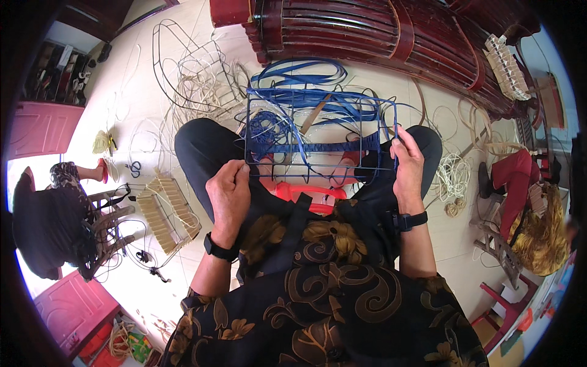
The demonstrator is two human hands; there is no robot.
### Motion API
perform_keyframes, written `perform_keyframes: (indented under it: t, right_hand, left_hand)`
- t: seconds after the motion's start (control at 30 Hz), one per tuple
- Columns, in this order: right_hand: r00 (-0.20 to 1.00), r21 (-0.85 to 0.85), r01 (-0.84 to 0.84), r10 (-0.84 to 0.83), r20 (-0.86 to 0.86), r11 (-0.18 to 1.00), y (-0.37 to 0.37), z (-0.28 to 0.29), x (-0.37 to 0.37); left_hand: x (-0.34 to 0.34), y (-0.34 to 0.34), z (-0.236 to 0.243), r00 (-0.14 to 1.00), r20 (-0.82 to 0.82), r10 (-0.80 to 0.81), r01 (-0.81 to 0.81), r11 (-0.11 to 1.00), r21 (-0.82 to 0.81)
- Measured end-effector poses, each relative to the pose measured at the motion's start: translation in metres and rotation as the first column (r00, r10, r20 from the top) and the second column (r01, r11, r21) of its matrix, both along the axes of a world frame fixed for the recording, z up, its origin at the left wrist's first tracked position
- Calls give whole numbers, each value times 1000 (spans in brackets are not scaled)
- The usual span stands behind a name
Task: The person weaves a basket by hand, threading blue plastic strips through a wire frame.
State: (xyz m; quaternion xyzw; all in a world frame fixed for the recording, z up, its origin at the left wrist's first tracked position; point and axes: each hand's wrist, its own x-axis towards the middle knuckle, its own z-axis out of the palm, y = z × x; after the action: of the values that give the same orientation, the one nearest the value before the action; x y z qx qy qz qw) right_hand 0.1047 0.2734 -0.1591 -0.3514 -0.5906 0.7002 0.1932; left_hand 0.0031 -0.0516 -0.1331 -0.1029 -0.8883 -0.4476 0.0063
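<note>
A dark wire basket frame [324, 165] with blue strip wound along some of its bars is held level above my lap. My left hand [229, 189] is closed at its near left corner, thumb and curled fingers pinching the wire. On the right side my right hand [408, 165] has its thumb and fingers round the upright edge, where blue strip is wrapped. A wide blue woven band [318, 147] runs across the frame's middle. Through the bars a tangle of blue strips [266, 127] shows beyond my left knee.
Coils of blue strip [299, 72] lie on the floor ahead, before a dark red slatted wooden bench [348, 30]. Bare wire frames and pale strips [202, 92] spread at far left. A partly wrapped tan frame [168, 211] sits left. People sit on both sides.
</note>
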Motion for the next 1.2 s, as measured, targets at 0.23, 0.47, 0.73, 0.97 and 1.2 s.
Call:
perform_keyframes:
  t: [0.23,0.47,0.73,0.97,1.2]
  right_hand:
    - [1000,33,-1,1,16,999,5,-6,-6]
    - [996,68,41,-46,80,997,3,4,-11]
    - [993,131,43,-57,106,990,8,-7,-17]
    - [993,159,19,-37,110,987,8,-9,-17]
    - [995,161,8,-24,101,987,8,-10,-15]
  left_hand:
    - [-6,7,3,975,-196,-109,62,971,-232]
    - [-17,6,-6,991,-53,-122,113,983,-144]
    - [-30,9,-10,987,54,-149,156,968,-195]
    - [-32,10,-10,985,70,-155,163,977,-140]
    - [-31,9,-7,980,102,-168,183,971,-157]
